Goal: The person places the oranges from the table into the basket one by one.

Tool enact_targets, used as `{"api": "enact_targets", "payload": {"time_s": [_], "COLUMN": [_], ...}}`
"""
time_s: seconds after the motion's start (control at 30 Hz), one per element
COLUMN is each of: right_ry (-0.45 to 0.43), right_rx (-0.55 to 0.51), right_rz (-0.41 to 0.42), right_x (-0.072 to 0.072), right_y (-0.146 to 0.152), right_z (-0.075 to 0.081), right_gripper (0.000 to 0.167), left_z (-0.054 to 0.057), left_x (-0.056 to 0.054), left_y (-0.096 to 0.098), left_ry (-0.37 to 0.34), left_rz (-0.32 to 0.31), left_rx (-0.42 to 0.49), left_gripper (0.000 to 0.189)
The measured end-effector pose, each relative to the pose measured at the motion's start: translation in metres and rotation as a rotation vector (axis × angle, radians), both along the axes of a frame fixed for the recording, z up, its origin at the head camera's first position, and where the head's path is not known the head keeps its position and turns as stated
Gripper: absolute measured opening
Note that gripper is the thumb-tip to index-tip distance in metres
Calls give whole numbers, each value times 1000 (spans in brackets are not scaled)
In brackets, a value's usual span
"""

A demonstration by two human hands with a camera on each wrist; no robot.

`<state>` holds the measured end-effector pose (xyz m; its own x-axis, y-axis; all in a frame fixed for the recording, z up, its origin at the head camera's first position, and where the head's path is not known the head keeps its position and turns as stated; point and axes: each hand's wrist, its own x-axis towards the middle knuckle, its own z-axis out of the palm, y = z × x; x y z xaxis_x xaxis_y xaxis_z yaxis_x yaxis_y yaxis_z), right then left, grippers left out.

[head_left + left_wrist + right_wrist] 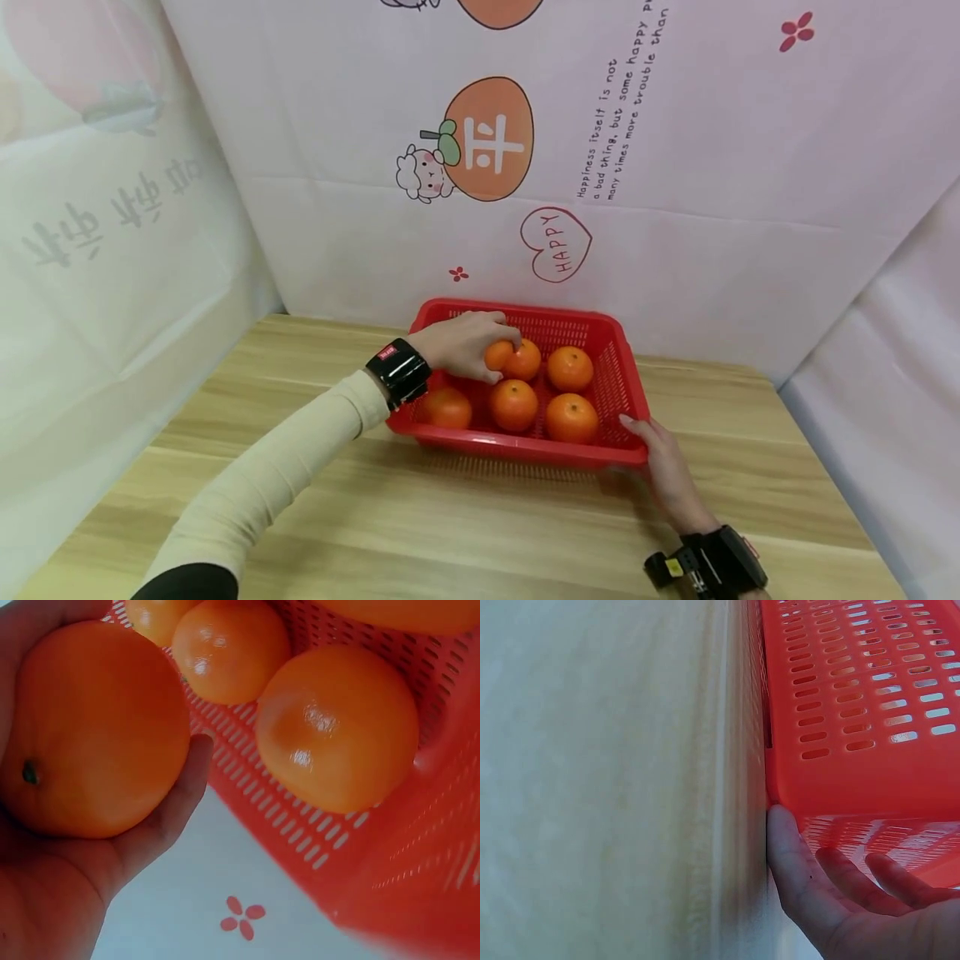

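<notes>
A red plastic basket (517, 451) with slotted walls stands on the wooden table, with several oranges (572, 418) inside. My left hand (461, 340) reaches over its left rear part and holds one orange (497, 355), raised a little over the others. In the left wrist view the fingers and thumb wrap around this orange (101, 735), and its green stem end shows. At the basket's front right corner my right hand (670, 473) grips the rim, thumb on top. In the right wrist view its fingers (851, 881) lie against the outside of the basket.
The light wood table (420, 533) spreads around the basket. Close behind it rises a white printed cloth (337, 250), with more white cloth (112, 292) along the left and right sides. Other oranges (337, 727) sit beside the held one in the left wrist view.
</notes>
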<state>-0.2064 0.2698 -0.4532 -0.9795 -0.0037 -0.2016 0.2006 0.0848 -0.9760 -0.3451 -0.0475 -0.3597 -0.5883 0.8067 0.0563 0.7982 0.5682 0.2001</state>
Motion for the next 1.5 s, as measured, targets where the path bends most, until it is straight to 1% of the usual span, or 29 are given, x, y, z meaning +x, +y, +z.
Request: {"api": "enact_targets", "payload": {"time_s": [0.1, 0.2, 0.33, 0.4, 0.5, 0.63, 0.8, 0.93, 1.03, 1.13, 1.23, 1.43, 1.5], "right_ry": [-4, 6, 16, 18, 21, 14, 27, 43, 52, 47, 43, 40, 41], "right_rx": [4, 6, -6, -3, 13, 32, 15, 4, -4, -9, -5, -5, -12], "right_rz": [-2, -11, -5, 2, 6, 2, 8, 7, 3, 8, 8, 17, 16], "right_x": [1, 2, 2, 1, 0, 1, 1, -2, -3, -2, -2, -3, -2], "right_y": [0, 0, 1, 1, 2, 3, 1, 0, -1, -1, -1, 0, 1], "right_z": [0, -1, -2, -2, -2, -2, -4, -3, -2, -2, -2, -2, -2], "right_gripper": [59, 58, 58, 59, 60, 60, 58, 60, 61, 61, 61, 61, 61], "left_z": [-7, -15, -22, -23, -26, -32, -32, -29, -29, -33, -36, -35, -36], "left_x": [-5, -8, -9, -8, -7, -4, -1, 0, -1, -2, -1, 3, 4], "left_y": [5, 8, 11, 11, 13, 13, 12, 14, 16, 18, 20, 26, 27], "left_ry": [-29, -59, -66, -76, -88, -98, -124, -141, -148, -134, -120, -149, -150], "left_rz": [16, 34, 53, 75, 91, 72, 76, 75, 78, 91, 116, 170, 177], "left_rx": [-33, -86, -139, -156, -197, -233, -256, -239, -231, -256, -286, -361, -380], "left_gripper": [49, 58, 65, 64, 57, 48, 52, 57, 60, 58, 56, 64, 66]}}
